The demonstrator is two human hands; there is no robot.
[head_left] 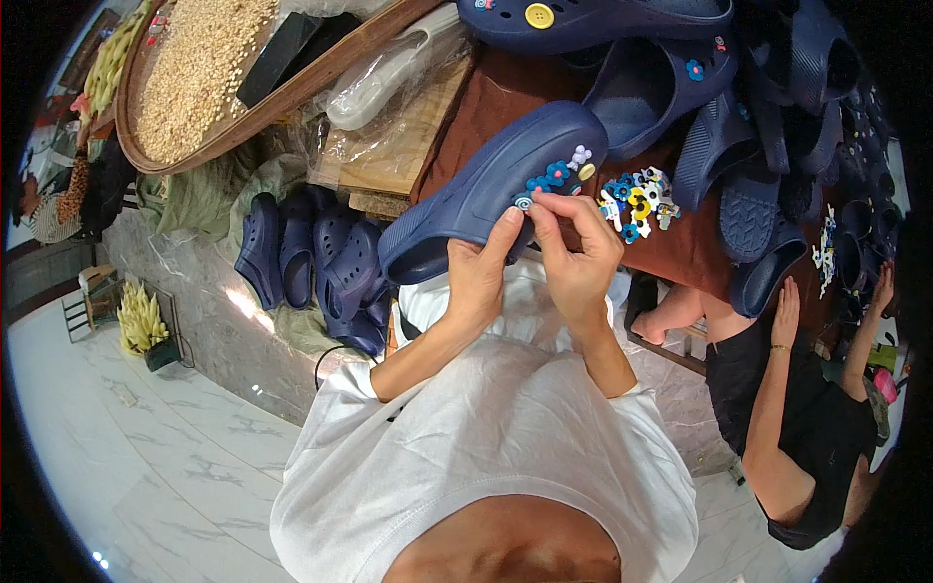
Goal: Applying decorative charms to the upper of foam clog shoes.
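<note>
A navy blue clog (pixel 457 185) lies tilted in front of me, its toe to the upper right. My left hand (pixel 476 277) grips its side near the opening, thumb up by a round swirl charm (pixel 523 203). With thumb and index finger, my right hand (pixel 580 255) pinches a small charm at the clog's edge, mostly hidden by the fingertips. Blue flower charms (pixel 556 173), a pale lilac charm (pixel 580 155) and a cream round charm (pixel 586 172) sit on the upper. Right of the clog is a pile of loose colourful charms (pixel 639 206).
More navy clogs (pixel 661 92) crowd the brown-covered table (pixel 515 85), and others (pixel 330 257) hang or stand at left. A round tray (pixel 282 105) holds pale grains and a black box. Beside it is a plastic-wrapped white object (pixel 379 83). A person in black (pixel 812 437) works at right.
</note>
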